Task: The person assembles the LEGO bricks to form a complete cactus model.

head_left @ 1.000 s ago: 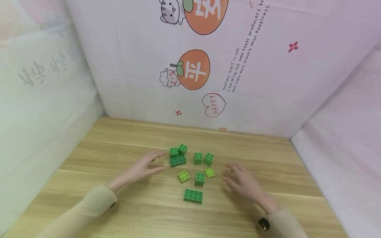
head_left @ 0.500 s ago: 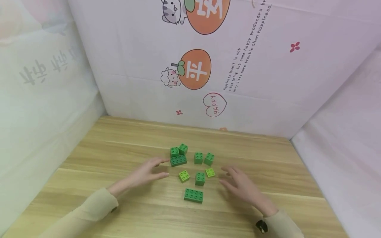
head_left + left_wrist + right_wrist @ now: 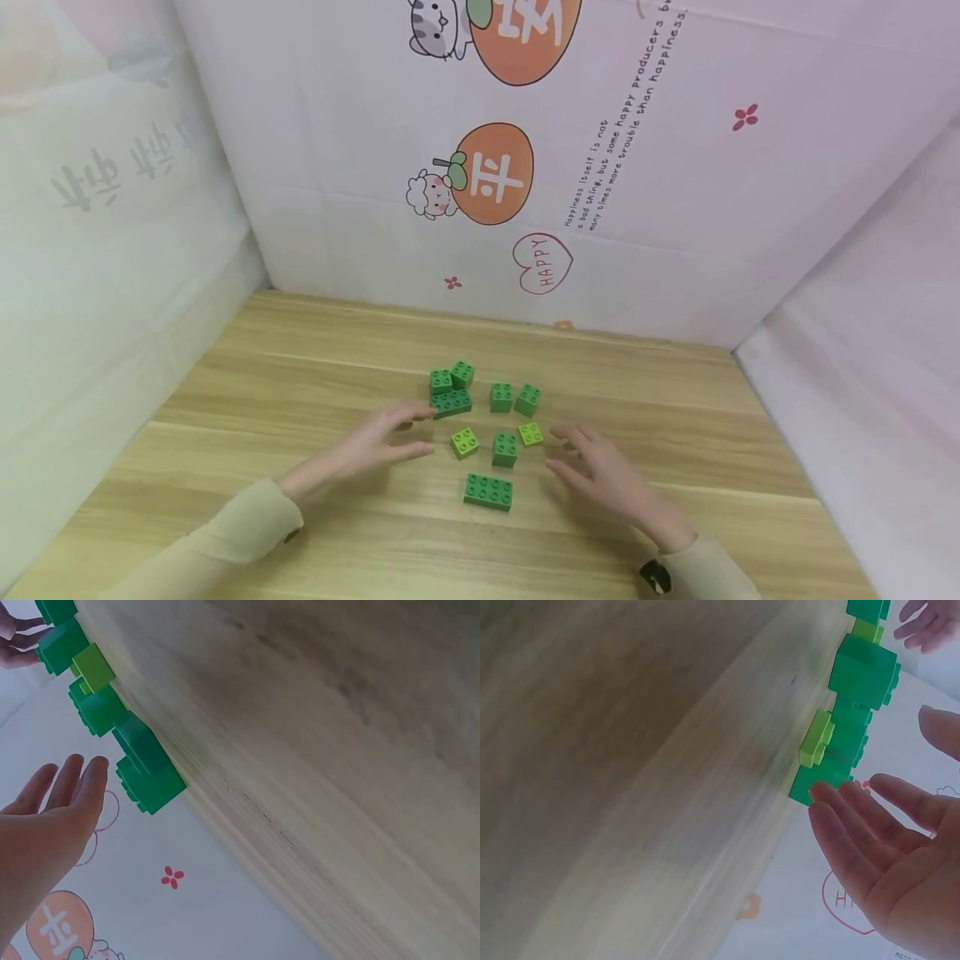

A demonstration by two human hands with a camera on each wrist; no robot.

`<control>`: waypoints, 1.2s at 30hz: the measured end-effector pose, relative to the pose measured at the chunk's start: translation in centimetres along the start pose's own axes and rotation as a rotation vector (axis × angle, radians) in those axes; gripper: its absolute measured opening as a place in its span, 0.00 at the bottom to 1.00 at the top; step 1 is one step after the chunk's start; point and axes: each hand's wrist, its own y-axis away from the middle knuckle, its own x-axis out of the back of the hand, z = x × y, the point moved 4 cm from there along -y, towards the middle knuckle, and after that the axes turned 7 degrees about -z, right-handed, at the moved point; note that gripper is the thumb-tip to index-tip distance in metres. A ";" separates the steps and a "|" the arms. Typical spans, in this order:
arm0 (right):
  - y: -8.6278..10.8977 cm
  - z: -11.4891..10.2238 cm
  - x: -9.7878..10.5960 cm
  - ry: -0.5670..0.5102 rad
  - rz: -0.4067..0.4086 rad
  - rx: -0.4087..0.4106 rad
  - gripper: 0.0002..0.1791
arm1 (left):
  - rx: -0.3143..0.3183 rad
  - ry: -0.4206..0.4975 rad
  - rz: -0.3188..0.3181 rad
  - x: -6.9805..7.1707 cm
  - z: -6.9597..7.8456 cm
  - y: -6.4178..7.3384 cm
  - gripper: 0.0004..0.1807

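Note:
Several toy building bricks lie apart on the table. My left hand holds nothing; its fingers reach the left end of the long dark green brick, thumb pointing at the small lime brick. On the other side my right hand, fingers loosely bent, is beside the second lime brick. Between the hands stand a tall green brick and, nearer me, a long green brick. Both wrist views show bare palms; in the right wrist view the fingertips overlap a green brick.
Two square green bricks touch behind the dark green one. Another pair, with a green brick at its right, stands at the back centre. White printed cloth walls the wooden table at the back and both sides.
Both hands have moved inward toward the bricks, the left one to the right and the right one to the left. The bricks keep their places on the table.

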 end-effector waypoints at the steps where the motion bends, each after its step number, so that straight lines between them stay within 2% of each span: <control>1: 0.0 -0.1 0.0 -0.003 0.001 0.004 0.26 | -0.001 0.007 -0.002 -0.1 0.0 0.0 0.30; 7: 0.2 -0.4 -0.4 -0.035 -0.011 0.008 0.25 | -0.026 0.028 -0.003 -0.7 0.4 -0.1 0.29; 13: 0.5 -0.9 -0.7 -0.112 -0.062 -0.018 0.25 | -0.024 0.081 -0.014 -1.3 0.6 -0.3 0.29; 17: 0.6 -1.3 -0.9 -0.125 -0.093 -0.026 0.25 | -0.032 0.100 -0.010 -1.7 0.6 -0.4 0.28; 31: 0.7 -2.5 -1.7 -0.200 -0.125 0.056 0.21 | -0.036 0.149 -0.032 -3.0 1.4 -1.0 0.26; 36: 0.6 -2.8 -2.0 -0.215 -0.151 0.048 0.22 | -0.040 0.149 -0.038 -3.3 1.6 -1.2 0.25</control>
